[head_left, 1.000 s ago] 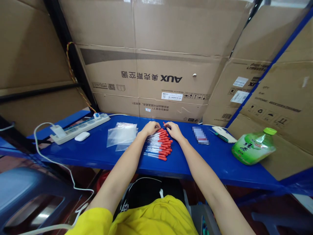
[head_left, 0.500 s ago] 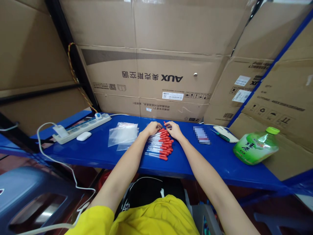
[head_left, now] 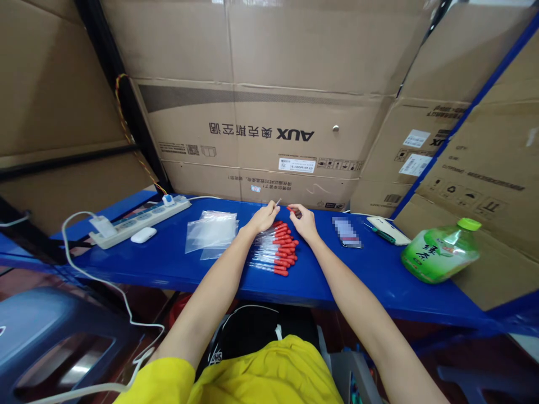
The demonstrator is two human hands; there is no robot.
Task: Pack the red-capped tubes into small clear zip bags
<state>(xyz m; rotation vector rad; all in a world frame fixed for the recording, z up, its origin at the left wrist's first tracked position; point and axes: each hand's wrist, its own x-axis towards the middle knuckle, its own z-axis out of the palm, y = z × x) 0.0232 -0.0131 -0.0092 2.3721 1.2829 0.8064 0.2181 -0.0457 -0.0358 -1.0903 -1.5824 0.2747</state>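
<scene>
A pile of glass droppers with red rubber bulbs (head_left: 286, 247) lies in front of me, clear tubes to the left and bulbs to the right. My left hand (head_left: 266, 216) is closed at the far end of the pile, pinching a thin clear glass tube (head_left: 278, 202) that pokes up past its fingertips. Just to its right, my right hand (head_left: 302, 220) is closed on a small red rubber bulb (head_left: 290, 209), held between thumb and fingers. A narrow gap separates the two hands. Clear plastic bags (head_left: 214, 230) lie left of the pile, beside my left forearm.
On the blue tabletop (head_left: 168, 269) a power strip (head_left: 143, 220) and a white case (head_left: 144, 235) lie at left. Rightward are a phone (head_left: 347, 233), a green-handled tool (head_left: 384, 235) and a green bottle (head_left: 441, 252). Cardboard (head_left: 286, 101) walls the back.
My hands have drawn slightly apart. A thin tube tip now shows above my left fingers, and the red bulb has turned in my right fingers.
</scene>
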